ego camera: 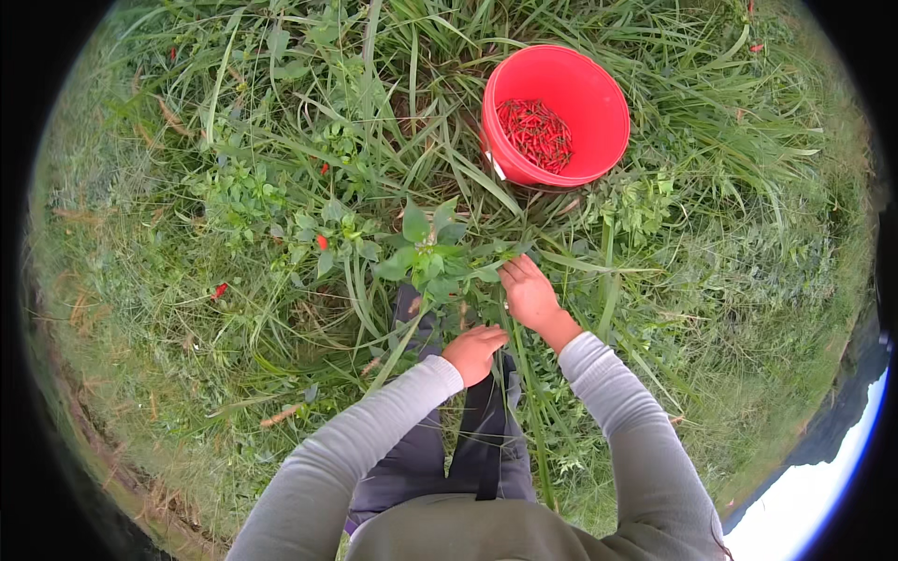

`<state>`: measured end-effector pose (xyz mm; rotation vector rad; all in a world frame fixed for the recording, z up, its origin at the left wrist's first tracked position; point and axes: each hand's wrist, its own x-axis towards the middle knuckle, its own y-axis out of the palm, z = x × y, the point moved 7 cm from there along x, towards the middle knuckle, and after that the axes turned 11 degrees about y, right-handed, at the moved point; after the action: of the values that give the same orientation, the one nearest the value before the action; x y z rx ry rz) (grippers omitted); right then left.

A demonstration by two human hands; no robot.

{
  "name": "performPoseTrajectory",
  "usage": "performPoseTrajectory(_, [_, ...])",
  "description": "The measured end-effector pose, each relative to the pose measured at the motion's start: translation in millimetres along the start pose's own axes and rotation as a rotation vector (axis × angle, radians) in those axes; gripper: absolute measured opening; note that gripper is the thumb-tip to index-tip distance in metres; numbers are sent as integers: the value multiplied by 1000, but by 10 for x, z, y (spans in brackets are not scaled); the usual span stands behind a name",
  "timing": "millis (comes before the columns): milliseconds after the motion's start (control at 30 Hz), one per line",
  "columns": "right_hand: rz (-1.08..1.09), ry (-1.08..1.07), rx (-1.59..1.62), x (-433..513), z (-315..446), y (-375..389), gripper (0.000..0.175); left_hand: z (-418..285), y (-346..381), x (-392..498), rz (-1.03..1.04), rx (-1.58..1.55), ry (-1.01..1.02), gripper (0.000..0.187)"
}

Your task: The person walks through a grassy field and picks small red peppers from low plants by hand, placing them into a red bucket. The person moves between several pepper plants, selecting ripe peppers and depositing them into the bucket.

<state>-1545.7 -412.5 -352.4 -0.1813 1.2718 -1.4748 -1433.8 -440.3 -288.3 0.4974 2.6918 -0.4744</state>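
My left hand (476, 353) is low among the leaves of a chili plant (429, 263), just in front of my legs; its fingertips are partly hidden by grass, and whether they hold anything cannot be told. Up and to the right of it, my right hand (530, 291) touches the leaves at the plant's right side with bent fingers; what lies between them is hidden. Beyond my hands a red plastic bucket (600, 112) stands tilted in the grass, with many small red chili peppers (537, 137) on its bottom.
Long grass and weeds (715, 161) surround the bucket and my legs. To the left, red chilies show among the leaves, one (322, 242) near the plant and another (219, 290) farther out. Long grass blades (537, 400) cross beside my right leg.
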Motion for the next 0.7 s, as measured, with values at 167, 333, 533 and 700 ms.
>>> performPoseTrajectory(167, [389, 263, 3, -394, -169, 776, 47, 50, -49, -65, -270, -103, -104, 36])
performPoseTrajectory(333, [429, 193, 97, -523, 10, 1158, 56, 124, -272, 77, -389, -56, -152, 33])
performPoseTrajectory(533, [953, 440, 508, -710, 327, 1035, 45, 489, 292, 52, -330, -225, -388, 23])
performPoseTrajectory(700, [542, 478, 968, -964, 202, 1414, 38, 203, 244, 655, -482, -424, -182, 22])
